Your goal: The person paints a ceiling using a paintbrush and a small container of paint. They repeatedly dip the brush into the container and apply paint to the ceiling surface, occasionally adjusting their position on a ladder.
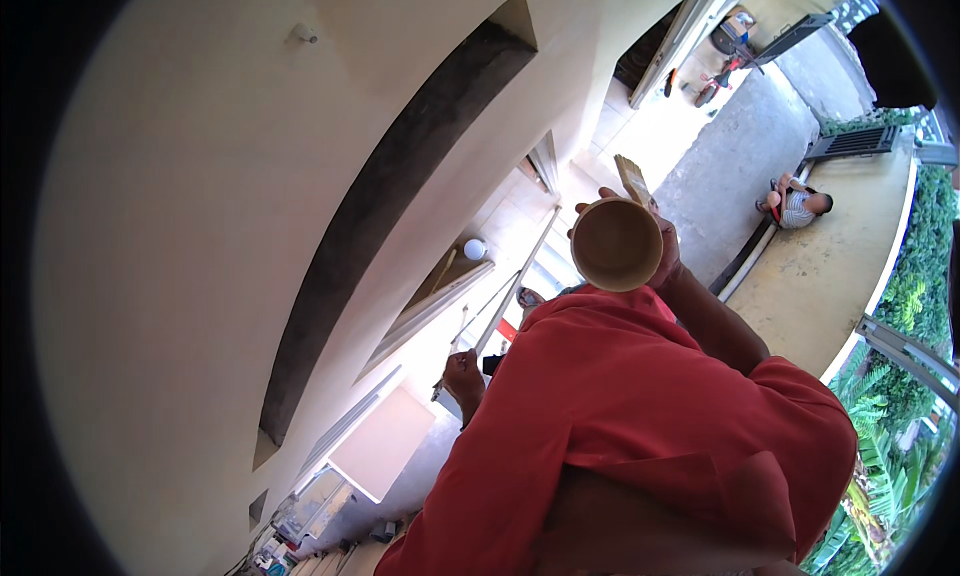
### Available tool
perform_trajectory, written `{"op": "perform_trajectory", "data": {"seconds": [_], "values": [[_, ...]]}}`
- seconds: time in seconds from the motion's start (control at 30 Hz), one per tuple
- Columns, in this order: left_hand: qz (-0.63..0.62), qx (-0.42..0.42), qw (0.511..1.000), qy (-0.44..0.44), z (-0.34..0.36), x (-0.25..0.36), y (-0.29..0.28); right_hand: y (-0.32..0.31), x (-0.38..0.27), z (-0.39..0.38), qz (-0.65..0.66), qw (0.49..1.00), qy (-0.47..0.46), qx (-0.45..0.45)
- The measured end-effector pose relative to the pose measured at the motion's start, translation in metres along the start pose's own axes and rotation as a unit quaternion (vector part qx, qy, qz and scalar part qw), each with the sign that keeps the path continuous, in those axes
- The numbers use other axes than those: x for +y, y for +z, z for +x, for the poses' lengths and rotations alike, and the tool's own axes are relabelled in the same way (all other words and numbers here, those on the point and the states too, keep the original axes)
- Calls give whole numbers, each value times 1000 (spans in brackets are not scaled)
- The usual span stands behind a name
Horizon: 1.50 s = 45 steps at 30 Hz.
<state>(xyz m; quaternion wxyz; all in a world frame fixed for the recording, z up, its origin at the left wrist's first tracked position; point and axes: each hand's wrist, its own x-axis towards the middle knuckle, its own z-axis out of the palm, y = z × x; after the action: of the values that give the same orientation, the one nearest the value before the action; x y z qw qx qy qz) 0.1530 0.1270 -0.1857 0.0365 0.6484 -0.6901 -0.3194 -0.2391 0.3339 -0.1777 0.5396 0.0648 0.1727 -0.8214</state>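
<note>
My right hand (pixel 667 246) holds a round, tan container (pixel 615 244), its open top toward me, with a flat paintbrush (pixel 630 179) standing up just beyond its rim. My left hand (pixel 463 376) is down at the left of my red-sleeved body, closed around a long pale pole (pixel 515 281) that slants away toward the ground. A small dark item sits beside that hand; I cannot make out what it is. Part of a foot (pixel 529 297) shows below, past my shirt.
A cream wall (pixel 170 226) with a long dark recessed band (pixel 360 216) fills the left. Below are a white round object (pixel 475 249) and doorways. A seated person (pixel 797 208) is by a low wall (pixel 840 276) at the right, near gates, a red wheeled vehicle (pixel 718 84) and plants (pixel 905 296).
</note>
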Motion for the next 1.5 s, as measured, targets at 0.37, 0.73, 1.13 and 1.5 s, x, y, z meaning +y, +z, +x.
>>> {"op": "perform_trajectory", "data": {"seconds": [0.37,0.73,1.13,1.5], "values": [[69,-9,994,-80,31,-93,16,2,4,0,62,998,3,-30],[-79,28,990,112,16,47,0,14,6,-3,-24,999,-4,-21],[-354,-210,895,170,13,174,-4,18,1,-2,88,996,27,-6],[-461,-560,678,121,33,253,87,54,15,8,128,989,-4,-80]]}}
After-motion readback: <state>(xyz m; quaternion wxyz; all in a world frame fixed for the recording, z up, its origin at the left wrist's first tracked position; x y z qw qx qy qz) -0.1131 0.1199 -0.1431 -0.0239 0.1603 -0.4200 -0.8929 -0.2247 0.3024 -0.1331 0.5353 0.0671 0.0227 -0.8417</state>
